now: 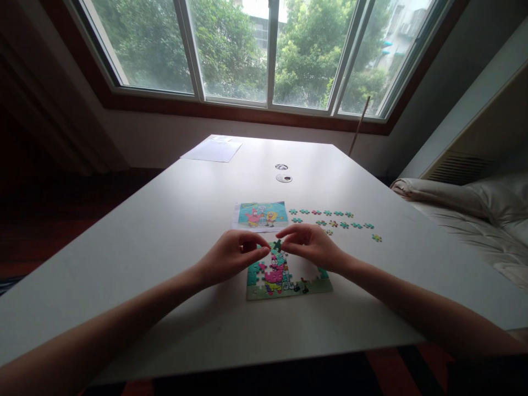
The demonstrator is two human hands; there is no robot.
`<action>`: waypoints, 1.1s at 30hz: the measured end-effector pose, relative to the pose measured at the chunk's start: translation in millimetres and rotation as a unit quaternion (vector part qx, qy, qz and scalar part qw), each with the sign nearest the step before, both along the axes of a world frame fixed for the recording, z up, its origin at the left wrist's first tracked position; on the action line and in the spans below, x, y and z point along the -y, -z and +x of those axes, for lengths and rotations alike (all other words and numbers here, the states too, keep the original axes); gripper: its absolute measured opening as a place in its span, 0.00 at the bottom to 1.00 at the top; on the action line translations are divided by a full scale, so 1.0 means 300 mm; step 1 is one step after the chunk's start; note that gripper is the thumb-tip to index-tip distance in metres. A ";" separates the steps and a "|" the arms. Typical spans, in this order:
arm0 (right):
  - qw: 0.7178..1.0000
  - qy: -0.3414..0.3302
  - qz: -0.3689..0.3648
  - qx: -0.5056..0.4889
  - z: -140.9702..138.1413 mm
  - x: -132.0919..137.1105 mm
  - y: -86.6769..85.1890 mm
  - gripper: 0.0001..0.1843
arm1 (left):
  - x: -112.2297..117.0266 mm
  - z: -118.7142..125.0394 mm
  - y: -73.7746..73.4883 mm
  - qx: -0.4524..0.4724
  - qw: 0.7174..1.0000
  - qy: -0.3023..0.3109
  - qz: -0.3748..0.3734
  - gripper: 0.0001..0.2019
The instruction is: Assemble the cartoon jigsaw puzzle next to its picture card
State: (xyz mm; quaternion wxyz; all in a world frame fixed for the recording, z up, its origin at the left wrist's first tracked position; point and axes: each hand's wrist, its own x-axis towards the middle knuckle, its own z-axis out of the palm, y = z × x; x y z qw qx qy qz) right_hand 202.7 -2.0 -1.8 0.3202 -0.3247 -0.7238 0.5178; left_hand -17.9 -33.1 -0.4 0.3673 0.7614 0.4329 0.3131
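A partly filled jigsaw puzzle (274, 280) lies on the white table in front of me, with a pink starfish figure at its left and a gap at its right. Over its upper edge, a dark green puzzle piece (278, 245) shows between my two hands. My right hand (311, 245) has its thumb and forefinger closed on this piece. From the left, my left hand (231, 253) comes close to it, thumb and forefinger pinched together. What the left fingertips hold, if anything, is too small to make out. Both hands partly cover the puzzle's top.
Behind the puzzle lies a reference picture (263, 215) of the cartoon figures. Several loose pieces (344, 225) are spread in rows to its right. Farther back are a round cable-hole cover (284, 178) and a sheet of paper (212, 149). A cushioned seat (466, 220) stands beyond the right edge.
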 end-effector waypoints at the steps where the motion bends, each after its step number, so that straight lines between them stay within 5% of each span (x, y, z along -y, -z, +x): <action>1: 1.000 0.000 0.001 -0.005 -0.008 0.010 0.004 0.13 | 0.001 0.003 0.000 0.010 1.000 0.001 -0.013 0.13; 14: 0.999 0.031 0.029 -0.033 -0.027 0.032 0.010 0.14 | 0.001 0.025 -0.008 0.083 0.991 -0.023 -0.098 0.12; 21: 0.971 0.121 0.198 0.054 -0.033 0.045 -0.003 0.06 | 0.003 0.031 -0.018 0.144 0.975 -0.089 -0.145 0.13; 33: 0.946 0.130 0.292 0.050 -0.030 0.057 0.007 0.02 | 0.002 0.034 -0.011 0.157 0.975 -0.055 -0.144 0.11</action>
